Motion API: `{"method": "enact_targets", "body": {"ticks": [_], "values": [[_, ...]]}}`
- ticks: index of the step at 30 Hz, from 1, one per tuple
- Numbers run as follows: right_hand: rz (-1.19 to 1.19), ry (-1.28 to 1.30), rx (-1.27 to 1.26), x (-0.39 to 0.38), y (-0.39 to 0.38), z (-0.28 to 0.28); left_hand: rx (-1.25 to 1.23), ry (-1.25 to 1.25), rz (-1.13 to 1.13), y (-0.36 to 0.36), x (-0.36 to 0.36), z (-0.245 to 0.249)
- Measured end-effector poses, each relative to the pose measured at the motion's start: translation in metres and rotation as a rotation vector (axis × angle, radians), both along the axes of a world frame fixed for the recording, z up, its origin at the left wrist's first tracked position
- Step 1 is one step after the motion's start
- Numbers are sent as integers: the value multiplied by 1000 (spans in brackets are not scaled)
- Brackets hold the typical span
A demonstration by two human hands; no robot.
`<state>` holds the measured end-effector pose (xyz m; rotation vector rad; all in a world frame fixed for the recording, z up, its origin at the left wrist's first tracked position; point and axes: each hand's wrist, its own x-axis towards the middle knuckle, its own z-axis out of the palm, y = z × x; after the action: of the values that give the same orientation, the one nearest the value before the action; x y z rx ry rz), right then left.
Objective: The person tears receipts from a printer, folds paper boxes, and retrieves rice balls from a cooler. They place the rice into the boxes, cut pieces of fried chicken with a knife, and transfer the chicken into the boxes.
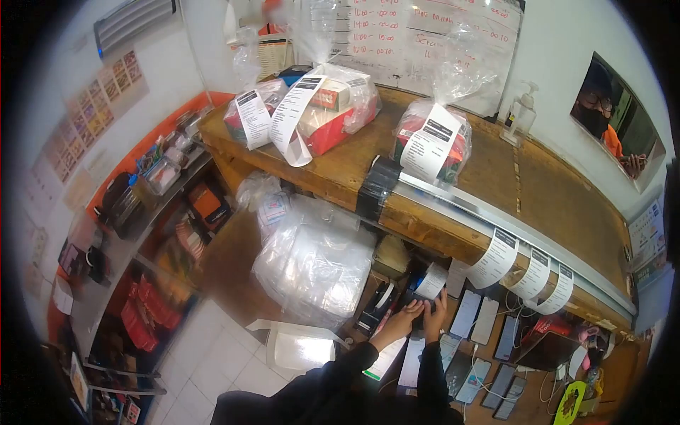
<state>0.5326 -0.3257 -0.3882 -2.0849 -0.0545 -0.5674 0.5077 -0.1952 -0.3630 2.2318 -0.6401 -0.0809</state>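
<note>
A small black receipt printer (409,289) with a white paper strip (431,282) curling up from it sits under the wooden counter. My left hand (398,323) reaches in from below, its fingers curled against the printer's near side. Beside it, my right hand (435,319) grips the right side of the same dark device, fingertips close to the paper. Part of the printer is hidden behind my fingers. Left of the hands stands a dark holder (375,306) with pens or similar items. Several phones (465,314) lie to the right, some with white cables.
Bagged orders with receipts (338,106) stand on the wooden counter (489,166), another bag (433,138) farther right. Receipt slips (494,258) hang from a metal rail. A big stack in clear plastic (315,258) and an open white box (301,348) are at left.
</note>
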Motion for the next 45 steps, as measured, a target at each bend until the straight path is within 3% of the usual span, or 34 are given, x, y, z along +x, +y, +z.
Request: {"method": "enact_targets", "body": {"ticks": [10,12,15,17,18,19,21,23,25,27,31,37,40,45], "values": [[-3,39,45,4,3,14,-22,20,21,3,-2,6],[-8,75,116,2,8,35,-11,61,13,0,-3,3],[41,83,255,-11,20,72,-26,-128,54,-3,-1,-8],[152,136,274,-30,27,100,-194,69,38,1,-2,-10],[127,71,205,-39,30,108,-40,180,7,7,-4,24],[98,4,159,-47,30,107,134,229,-42,1,6,-9],[127,76,128,-63,23,110,-165,245,-3,9,-8,28],[109,25,77,-76,16,114,-282,-20,70,6,-9,17],[134,-31,-112,-86,5,119,-190,122,33,4,-1,10],[123,-47,-186,-92,-6,117,-142,0,-24,2,9,-22],[123,-78,-355,-99,-25,107,-105,-63,-48,3,7,-12],[159,-44,-412,-98,-37,120,-54,195,7,2,4,5],[192,-42,-376,-97,-36,130,-106,5,-9,2,6,-13],[195,-41,-436,-100,-31,137,-89,3,-19,3,6,-14]]}}
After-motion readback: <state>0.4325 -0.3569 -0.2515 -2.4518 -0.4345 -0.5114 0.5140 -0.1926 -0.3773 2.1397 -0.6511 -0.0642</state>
